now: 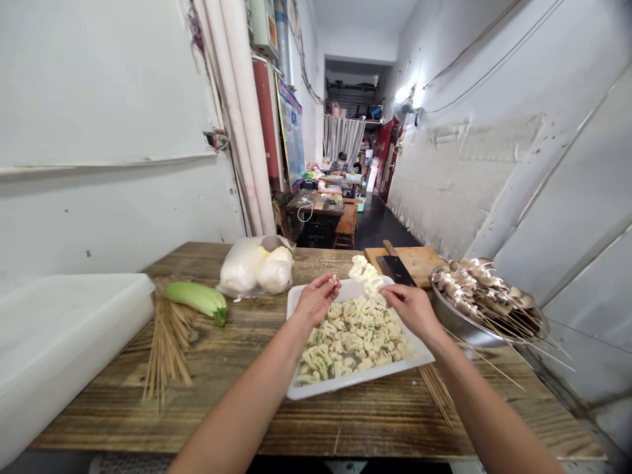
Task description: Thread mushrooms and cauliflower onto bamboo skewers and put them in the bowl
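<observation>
My right hand (409, 308) is closed on a thin skewer (486, 361), whose bare end sticks out past my wrist. Cauliflower florets (364, 273) are threaded on its other end, above the far rim of a white tray (353, 387). To their left, my left hand (316, 301) pinches a small pale cauliflower piece (334, 279) between thumb and finger. Beneath both hands, loose cut cauliflower (358, 339) fills much of the tray. More bare skewers (435, 394) lie partly under the tray's right side.
A steel bowl (459, 322) of skewered mushrooms (474, 283) stands right. A cleaver (395, 270) rests on a cutting board (419, 263) behind. On the left are a bagged white bundle (241, 266), a green squash (197, 299), bare skewers (168, 349) and a large white container (74, 342).
</observation>
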### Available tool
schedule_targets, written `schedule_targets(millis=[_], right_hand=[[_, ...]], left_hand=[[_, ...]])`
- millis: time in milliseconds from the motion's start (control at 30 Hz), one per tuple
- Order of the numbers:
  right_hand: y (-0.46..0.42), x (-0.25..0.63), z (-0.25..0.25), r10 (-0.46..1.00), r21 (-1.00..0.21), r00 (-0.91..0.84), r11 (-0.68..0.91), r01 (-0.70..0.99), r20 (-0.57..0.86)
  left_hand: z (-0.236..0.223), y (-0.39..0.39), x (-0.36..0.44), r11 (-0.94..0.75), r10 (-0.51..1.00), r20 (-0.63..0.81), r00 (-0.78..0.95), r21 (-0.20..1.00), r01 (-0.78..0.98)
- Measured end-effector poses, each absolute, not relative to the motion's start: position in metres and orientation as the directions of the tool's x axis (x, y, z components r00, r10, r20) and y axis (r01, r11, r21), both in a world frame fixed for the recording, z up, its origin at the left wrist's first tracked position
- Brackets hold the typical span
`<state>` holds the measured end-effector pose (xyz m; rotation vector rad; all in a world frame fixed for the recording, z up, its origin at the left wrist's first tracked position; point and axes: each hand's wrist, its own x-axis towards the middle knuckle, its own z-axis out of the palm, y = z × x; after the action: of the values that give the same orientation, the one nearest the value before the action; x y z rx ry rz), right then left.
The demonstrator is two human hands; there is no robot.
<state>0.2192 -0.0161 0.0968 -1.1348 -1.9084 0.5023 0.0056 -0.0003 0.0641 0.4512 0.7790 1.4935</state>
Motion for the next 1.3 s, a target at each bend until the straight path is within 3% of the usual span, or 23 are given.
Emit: schedule_targets(millis=[133, 400, 633, 1300], right_hand=[[-0.05, 0.23, 0.084, 0.844, -0.559, -0.268, 0.514, 0.651, 0.464], [-0.057, 0.224, 0.053, 0.887, -0.638, -0.224, 0.448, 0.626, 0.404], [-0.058, 0.215, 0.044, 0.884, -0.681, -0.154, 0.441, 0.584, 0.441], [-0.058, 0.214, 0.045, 0.903, -0.724, -0.108, 0.4, 0.562, 0.415]], left_hand=[[0.064, 0.001, 0.004, 0.057, 0.981, -0.172, -0.089, 0.694, -0.718], [0.065, -0.002, 0.006, 0.1, 0.989, -0.149, -0.022, 0.758, -0.644], [0.064, -0.002, 0.009, 0.142, 0.985, -0.175, 0.006, 0.774, -0.617], [0.061, 0.0, 0.012, 0.123, 0.989, -0.149, 0.008, 0.789, -0.602]])
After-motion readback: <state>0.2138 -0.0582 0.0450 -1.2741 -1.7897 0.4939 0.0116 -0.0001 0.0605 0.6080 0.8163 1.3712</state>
